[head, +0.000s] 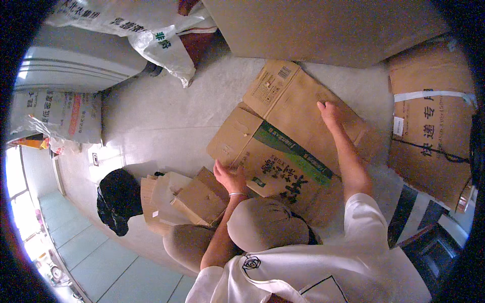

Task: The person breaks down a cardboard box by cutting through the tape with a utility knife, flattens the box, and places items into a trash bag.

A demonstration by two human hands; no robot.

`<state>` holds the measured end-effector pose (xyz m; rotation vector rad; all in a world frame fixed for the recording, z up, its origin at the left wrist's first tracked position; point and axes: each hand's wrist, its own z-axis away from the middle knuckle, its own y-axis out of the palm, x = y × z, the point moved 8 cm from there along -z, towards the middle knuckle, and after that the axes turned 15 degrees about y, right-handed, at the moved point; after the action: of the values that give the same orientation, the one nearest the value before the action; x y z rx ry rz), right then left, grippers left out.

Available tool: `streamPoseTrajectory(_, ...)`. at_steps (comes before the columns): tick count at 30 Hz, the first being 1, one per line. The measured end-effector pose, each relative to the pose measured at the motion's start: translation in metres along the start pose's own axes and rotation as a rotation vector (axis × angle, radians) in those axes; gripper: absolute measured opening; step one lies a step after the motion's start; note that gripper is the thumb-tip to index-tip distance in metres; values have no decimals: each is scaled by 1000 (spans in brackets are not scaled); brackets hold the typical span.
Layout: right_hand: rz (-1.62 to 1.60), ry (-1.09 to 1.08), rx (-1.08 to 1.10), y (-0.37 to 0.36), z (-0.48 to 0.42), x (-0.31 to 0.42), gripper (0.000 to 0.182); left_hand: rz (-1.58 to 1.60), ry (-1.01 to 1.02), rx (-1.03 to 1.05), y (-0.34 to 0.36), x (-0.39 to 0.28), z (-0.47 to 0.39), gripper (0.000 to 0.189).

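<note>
A flattened cardboard box (299,125) lies on the floor before my knees, its flaps spread out. It bears dark printed characters and a green printed band. My left hand (231,177), with a bracelet at the wrist, is at the near left corner of one flap; whether it grips that edge is unclear. On the far right panel rests my right hand (329,113), fingers curled, beside a dark mark that may be a hand hole. The underside of that hand is hidden. Folded cardboard pieces (201,195) lie to the left of my left knee.
A black plastic bag (118,199) sits at the left. Large cartons stand at the far side (326,30) and at the right (420,113), the right one taped. White printed sacks (161,45) hang over the far left. A striped item (413,216) is at the right.
</note>
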<state>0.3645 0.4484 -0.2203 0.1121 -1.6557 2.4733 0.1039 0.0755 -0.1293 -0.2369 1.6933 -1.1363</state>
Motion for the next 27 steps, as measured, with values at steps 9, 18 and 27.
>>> streamPoseTrajectory(9, -147, -225, -50, 14, 62, 30, 39, 1198, -690, 238, 76, 67, 53, 33)
streamPoseTrajectory(18, -268, -116, 288, 30, 68, 39, 22, 1097, -685, -79, 25, 43, 38, 24)
streamPoseTrajectory(27, -690, 104, 311, 36, 50, -142, 19, 1049, -652, 101, 12, -7, 31, 16)
